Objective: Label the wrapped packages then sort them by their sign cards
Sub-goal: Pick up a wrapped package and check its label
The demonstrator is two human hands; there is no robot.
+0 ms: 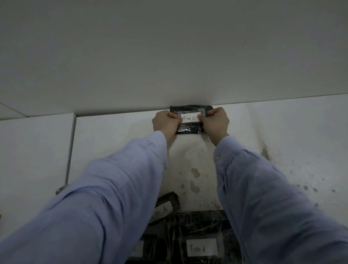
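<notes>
Gripping the black package (189,129) by its two short sides, the left hand (164,122) and right hand (216,122) curl round it at 12 o'clock, seemingly against the wall (165,52). Its white label (189,118) reads "TIM C". At 6 o'clock, on the stained surface (269,137), lie a large package (201,224) and a smaller package (169,200), both marked "Tim A".

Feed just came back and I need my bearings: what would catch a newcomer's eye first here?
The left hand and right hand grip a black wrapped package labelled TIM C at the far edge of the white table, by the wall. Nearer, at bottom centre, lie Tim A packages, also black-wrapped.
</notes>
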